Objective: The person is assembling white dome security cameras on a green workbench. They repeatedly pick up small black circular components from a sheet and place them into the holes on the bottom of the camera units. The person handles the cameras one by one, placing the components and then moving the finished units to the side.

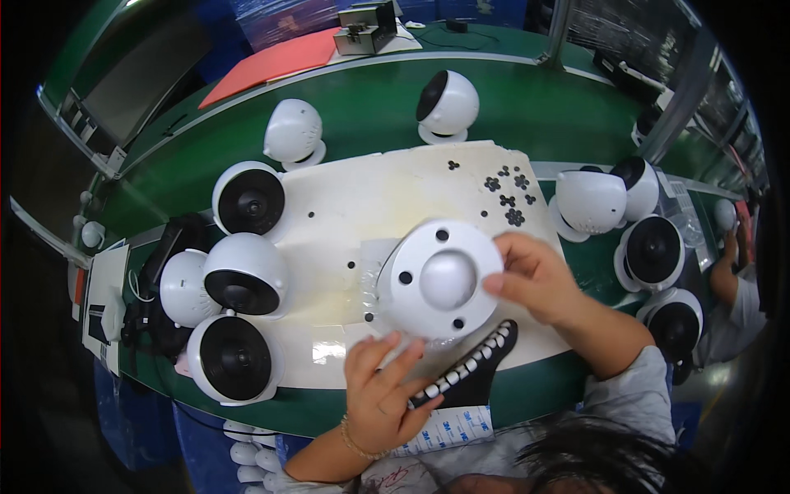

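A white round-bodied camera (393,290) lies tipped on the work mat, its round base facing up, with a shallow dish in the middle and three black round pads on the rim. My right hand (531,276) grips that base by its right edge, thumb on top. Just below and left of it, my left hand (380,385) has its fingers apart, with nothing visible in them. Beside those fingers is a black sheet (471,385) with a row of white tabs along its upper edge. A printed white backing sheet (448,430) sticks out beneath it.
Several white cameras with black fronts stand at left, such as one camera (236,360), and more at right, including another camera (652,249). Loose black pads (514,216) dot the pale mat (325,185). A metal box (366,31) sits behind. Another person's arm (724,276) shows at far right.
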Action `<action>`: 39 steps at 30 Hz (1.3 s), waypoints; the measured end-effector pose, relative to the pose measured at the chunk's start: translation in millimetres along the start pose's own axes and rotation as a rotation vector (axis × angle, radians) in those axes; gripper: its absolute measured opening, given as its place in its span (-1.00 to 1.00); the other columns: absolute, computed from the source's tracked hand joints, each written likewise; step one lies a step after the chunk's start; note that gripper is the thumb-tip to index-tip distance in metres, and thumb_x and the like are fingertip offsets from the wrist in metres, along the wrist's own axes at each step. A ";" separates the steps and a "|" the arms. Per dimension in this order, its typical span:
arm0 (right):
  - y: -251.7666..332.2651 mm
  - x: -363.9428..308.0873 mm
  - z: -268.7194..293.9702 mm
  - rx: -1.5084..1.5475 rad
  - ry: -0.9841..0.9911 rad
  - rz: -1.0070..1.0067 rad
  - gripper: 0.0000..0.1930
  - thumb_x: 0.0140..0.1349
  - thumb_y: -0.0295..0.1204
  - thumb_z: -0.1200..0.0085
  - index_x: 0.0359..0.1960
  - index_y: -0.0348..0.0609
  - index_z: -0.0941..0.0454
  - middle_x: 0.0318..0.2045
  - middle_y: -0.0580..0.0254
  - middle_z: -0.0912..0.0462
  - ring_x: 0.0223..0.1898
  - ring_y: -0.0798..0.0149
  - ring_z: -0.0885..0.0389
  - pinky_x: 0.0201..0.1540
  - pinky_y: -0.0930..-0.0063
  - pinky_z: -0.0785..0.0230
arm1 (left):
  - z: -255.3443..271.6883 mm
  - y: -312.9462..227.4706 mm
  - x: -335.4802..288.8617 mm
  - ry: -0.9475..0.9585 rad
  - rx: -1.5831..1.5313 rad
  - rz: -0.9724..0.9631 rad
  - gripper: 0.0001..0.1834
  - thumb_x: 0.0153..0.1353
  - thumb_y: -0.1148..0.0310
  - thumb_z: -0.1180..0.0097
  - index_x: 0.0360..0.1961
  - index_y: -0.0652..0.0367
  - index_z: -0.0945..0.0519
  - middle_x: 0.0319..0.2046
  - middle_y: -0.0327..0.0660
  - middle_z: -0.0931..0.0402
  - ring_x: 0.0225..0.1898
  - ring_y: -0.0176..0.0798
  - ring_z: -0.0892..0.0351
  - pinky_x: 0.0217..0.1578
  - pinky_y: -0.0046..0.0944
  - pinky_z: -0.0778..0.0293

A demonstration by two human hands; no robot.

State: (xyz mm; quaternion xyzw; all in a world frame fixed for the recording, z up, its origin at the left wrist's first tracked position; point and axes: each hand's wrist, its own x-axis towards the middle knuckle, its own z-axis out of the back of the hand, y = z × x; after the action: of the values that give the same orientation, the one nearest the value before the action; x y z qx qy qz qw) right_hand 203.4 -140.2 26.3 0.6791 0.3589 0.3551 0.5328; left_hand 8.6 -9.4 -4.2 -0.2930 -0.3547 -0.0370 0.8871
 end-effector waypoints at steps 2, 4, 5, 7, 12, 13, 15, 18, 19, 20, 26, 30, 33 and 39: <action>9.2 30.8 9.5 -0.058 -0.044 0.095 -0.79 0.14 -0.48 -0.03 -0.19 -0.27 -0.41 -0.37 0.34 -0.50 -0.32 0.52 -0.42 -0.22 0.61 -0.28 | 5.1 1.1 7.5 0.028 -0.121 -0.056 -0.70 -0.22 0.33 -0.23 -0.42 0.23 -0.51 -0.08 -0.07 -0.45 -0.17 -0.06 -0.45 -0.19 -0.04 -0.34; 14.7 74.9 7.5 -0.394 -0.147 0.254 -0.83 0.11 -0.47 -0.03 -0.24 -0.21 -0.46 -0.38 0.31 -0.50 -0.34 0.43 -0.45 -0.23 0.54 -0.30 | 2.4 -1.2 5.3 0.064 -0.279 -0.010 -0.68 -0.23 0.36 -0.23 -0.39 0.24 -0.50 -0.10 -0.05 -0.46 -0.30 -0.09 -0.51 -0.31 -0.15 -0.43; 8.0 99.3 8.1 -0.695 -0.221 0.364 -0.84 0.09 -0.48 -0.03 -0.27 -0.17 -0.48 -0.39 0.28 -0.49 -0.35 0.36 -0.46 -0.24 0.48 -0.32 | -1.0 -1.0 3.2 0.019 -0.296 -0.026 -0.63 -0.24 0.41 -0.24 -0.32 0.24 -0.48 -0.14 -0.04 -0.48 -0.44 -0.12 -0.53 -0.43 -0.27 -0.46; -21.7 151.2 24.5 -1.184 -0.272 0.761 -0.84 0.05 -0.46 -0.03 -0.30 -0.11 -0.51 -0.40 0.22 -0.49 -0.34 0.20 -0.47 -0.28 0.33 -0.33 | -1.4 -4.3 6.2 0.065 -0.324 -0.022 -0.62 -0.23 0.42 -0.24 -0.29 0.24 -0.47 -0.14 -0.04 -0.48 -0.41 -0.12 -0.53 -0.42 -0.28 -0.46; -73.8 216.8 66.2 -1.682 -0.171 0.625 -0.81 0.08 -0.35 0.03 -0.28 -0.10 -0.52 -0.35 0.18 -0.50 -0.24 0.14 -0.47 -0.21 0.28 -0.29 | -8.9 2.9 0.0 0.215 -0.497 -0.016 -0.49 -0.34 0.49 -0.21 -0.20 0.22 -0.46 -0.08 -0.11 -0.44 -0.35 -0.09 -0.50 -0.39 -0.25 -0.43; -75.3 217.7 65.4 -1.701 -0.184 0.456 -0.79 0.10 -0.30 0.05 -0.28 -0.09 -0.52 -0.32 0.18 -0.50 -0.21 0.15 -0.46 -0.18 0.29 -0.28 | -7.9 2.4 0.5 0.240 -0.493 -0.018 -0.43 -0.35 0.53 -0.15 -0.13 0.20 -0.44 -0.07 -0.13 -0.43 -0.32 -0.09 -0.48 -0.36 -0.25 -0.41; -76.0 211.7 66.8 -1.679 -0.148 0.202 -0.73 0.11 -0.22 0.05 -0.27 -0.11 -0.52 -0.25 0.17 -0.50 -0.12 0.16 -0.42 -0.13 0.26 -0.25 | -5.0 2.1 6.1 0.310 -0.434 -0.036 -0.46 -0.27 0.50 -0.21 -0.12 0.15 -0.45 -0.11 -0.19 -0.46 -0.29 -0.14 -0.49 -0.32 -0.27 -0.42; -75.3 187.0 60.3 -1.709 -0.373 -0.050 -0.64 0.10 -0.11 0.06 -0.25 -0.14 -0.51 -0.20 0.15 -0.49 -0.04 0.15 -0.39 -0.08 0.21 -0.22 | -0.4 3.4 4.1 0.371 -0.385 -0.043 -0.48 -0.22 0.52 -0.20 -0.10 0.10 -0.48 -0.12 -0.24 -0.48 -0.29 -0.18 -0.48 -0.30 -0.29 -0.42; -71.1 179.0 63.6 -1.730 -0.501 -0.107 -0.61 0.10 -0.08 0.07 -0.25 -0.15 -0.51 -0.19 0.15 -0.49 -0.03 0.15 -0.38 -0.07 0.19 -0.21 | 1.0 1.7 3.3 0.378 -0.374 -0.050 -0.48 -0.23 0.53 -0.18 -0.10 0.09 -0.48 -0.11 -0.25 -0.47 -0.30 -0.19 -0.47 -0.30 -0.28 -0.41; -76.0 174.2 81.2 -1.745 -0.605 -0.001 -0.60 0.10 -0.08 0.07 -0.24 -0.15 -0.51 -0.21 0.14 -0.50 -0.06 0.13 -0.39 -0.07 0.17 -0.21 | 1.5 0.6 3.2 0.376 -0.367 -0.060 -0.48 -0.24 0.54 -0.16 -0.10 0.09 -0.49 -0.12 -0.26 -0.48 -0.32 -0.19 -0.46 -0.30 -0.29 -0.41; -43.7 154.6 136.3 -1.659 -0.800 0.307 -0.66 0.08 -0.14 0.01 -0.26 -0.15 -0.53 -0.30 0.15 -0.54 -0.17 0.09 -0.45 -0.10 0.18 -0.22 | -3.6 2.4 2.9 0.323 -0.422 -0.066 -0.44 -0.32 0.58 -0.05 -0.12 0.13 -0.51 -0.18 -0.23 -0.51 -0.37 -0.17 -0.44 -0.33 -0.29 -0.41; -5.7 139.7 102.6 -1.603 -0.816 0.412 -0.75 0.05 -0.26 -0.05 -0.34 -0.17 -0.54 -0.38 0.16 -0.56 -0.28 0.06 -0.48 -0.21 0.25 -0.30 | -0.3 3.9 4.7 0.279 -0.427 -0.078 -0.39 -0.41 0.59 0.06 -0.13 0.18 -0.51 -0.23 -0.19 -0.52 -0.43 -0.15 -0.42 -0.38 -0.27 -0.41; 31.3 94.4 41.5 -1.177 -0.741 0.472 -0.80 0.11 -0.34 -0.02 -0.35 -0.24 -0.50 -0.49 0.18 -0.56 -0.46 0.18 -0.52 -0.39 0.40 -0.35 | 5.2 5.4 2.0 0.252 -0.423 -0.046 -0.45 -0.34 0.56 -0.01 -0.14 0.17 -0.52 -0.25 -0.19 -0.53 -0.43 -0.15 -0.43 -0.39 -0.27 -0.41; 28.8 26.2 1.0 -0.209 -0.186 0.035 -0.79 0.18 -0.32 0.00 -0.27 -0.21 -0.41 -0.52 0.38 -0.50 -0.55 0.60 -0.41 -0.54 0.74 -0.24 | 10.3 0.3 7.6 0.219 -0.441 -0.014 -0.58 -0.23 0.51 -0.15 -0.20 0.20 -0.55 -0.35 -0.14 -0.55 -0.46 -0.14 -0.45 -0.41 -0.26 -0.40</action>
State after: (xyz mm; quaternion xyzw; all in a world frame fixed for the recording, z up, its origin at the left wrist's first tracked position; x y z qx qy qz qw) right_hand 220.2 -123.1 56.9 0.6562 0.2571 0.3353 0.6252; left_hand 8.1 -2.5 6.5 -0.4714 -0.2417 -0.1513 0.8346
